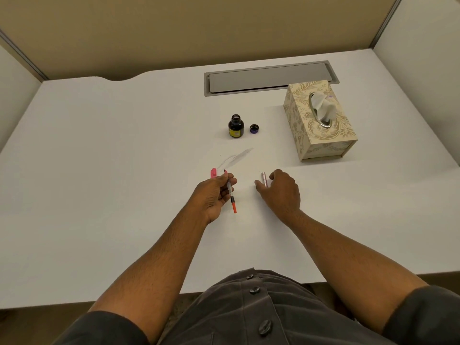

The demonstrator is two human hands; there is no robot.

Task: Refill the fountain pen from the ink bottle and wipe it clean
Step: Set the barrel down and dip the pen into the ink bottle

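Observation:
My left hand [216,192] grips the fountain pen's front section [231,194], nib pointing away, with its clear converter and orange end knob sticking out toward me. A pink pen cap [213,173] lies on the table just left of that hand. My right hand [281,190] rests on the table with its fingers around the pale pen barrel [264,178]; whether it is lifted is unclear. The open ink bottle [236,126] stands farther back, its dark cap [254,128] beside it on the right.
A patterned tissue box [321,135] with a tissue sticking out stands at the back right. A grey cable hatch [270,80] is set into the white desk [112,170]. A faint grey smear [236,159] marks the desk near the pen. Partition walls surround the desk.

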